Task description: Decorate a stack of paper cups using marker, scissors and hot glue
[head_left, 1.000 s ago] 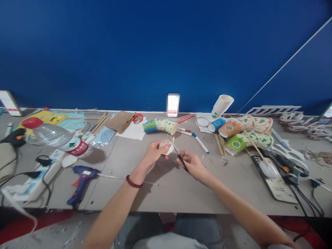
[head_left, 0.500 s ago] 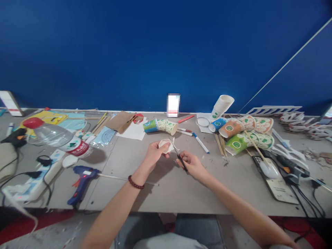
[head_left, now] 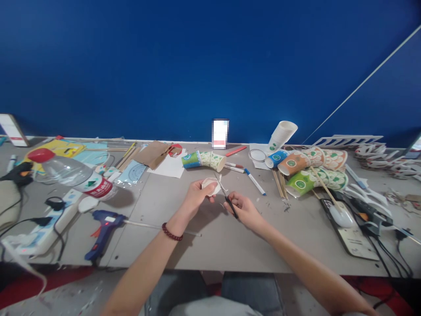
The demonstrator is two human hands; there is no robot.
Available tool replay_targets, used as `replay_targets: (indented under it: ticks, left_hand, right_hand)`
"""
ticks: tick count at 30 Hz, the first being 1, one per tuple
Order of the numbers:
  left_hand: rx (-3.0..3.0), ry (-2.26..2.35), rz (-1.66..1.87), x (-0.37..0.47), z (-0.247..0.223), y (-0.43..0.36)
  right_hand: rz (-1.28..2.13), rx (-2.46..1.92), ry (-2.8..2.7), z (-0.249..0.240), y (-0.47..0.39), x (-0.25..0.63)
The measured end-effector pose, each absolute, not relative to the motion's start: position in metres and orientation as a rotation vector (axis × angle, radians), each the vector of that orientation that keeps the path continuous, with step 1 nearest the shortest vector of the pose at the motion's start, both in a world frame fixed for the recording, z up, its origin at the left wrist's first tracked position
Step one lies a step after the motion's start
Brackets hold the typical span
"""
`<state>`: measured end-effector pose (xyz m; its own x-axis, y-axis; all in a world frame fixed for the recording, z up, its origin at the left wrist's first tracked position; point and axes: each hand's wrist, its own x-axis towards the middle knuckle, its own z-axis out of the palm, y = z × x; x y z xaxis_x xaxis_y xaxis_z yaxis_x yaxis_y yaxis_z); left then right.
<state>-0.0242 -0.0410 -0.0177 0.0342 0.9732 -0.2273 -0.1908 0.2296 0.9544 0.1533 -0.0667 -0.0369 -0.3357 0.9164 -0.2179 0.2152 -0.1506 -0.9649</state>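
Note:
My left hand [head_left: 199, 193] pinches a small whitish rounded piece [head_left: 209, 185], perhaps cut from a paper cup, with the thumb on its face. A thin strip curls off its right side beside the scissors. My right hand [head_left: 242, 207] grips black-handled scissors [head_left: 232, 204], their blades pointing up and left against the piece's edge. Whether the blades are parted is too small to tell. Just beyond the hands lies a bent tube of joined paper cups [head_left: 203, 160], blue-green at one end. A blue-capped marker [head_left: 255, 181] rests to its right.
At left are a blue glue gun [head_left: 105, 230], a large plastic bottle [head_left: 75, 175] and a power strip [head_left: 52, 228]. Joined cups [head_left: 299, 182], a cup stack [head_left: 282, 135] and a second glue gun [head_left: 371, 213] with cables occupy the right. A phone [head_left: 220, 134] stands against the blue wall.
Hardly anything differs. Both hands keep nearly the same place, with the piece and the scissors still held; the view has shifted very slightly.

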Motion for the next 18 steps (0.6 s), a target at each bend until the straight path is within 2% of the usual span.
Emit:
replay_targets:
  ticks: [18]
  left_hand:
    - [0.983,1.117,1.112,-0.0229,-0.0232,-0.0407]
  right_hand:
    - [1.496,-1.330,-1.580,-0.0391,-0.0664,0.1530]
